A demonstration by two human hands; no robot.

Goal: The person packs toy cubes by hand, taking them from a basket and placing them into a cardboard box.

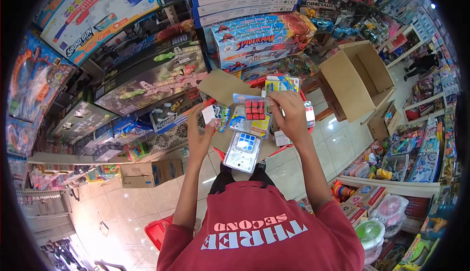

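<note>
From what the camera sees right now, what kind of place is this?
Most likely a toy shop. Boxed toy guns and a Spider-Man box fill the shelves, and more packaged toys line the racks at the side. The left hand and right hand hold blister packs of puzzle cubes.
</note>
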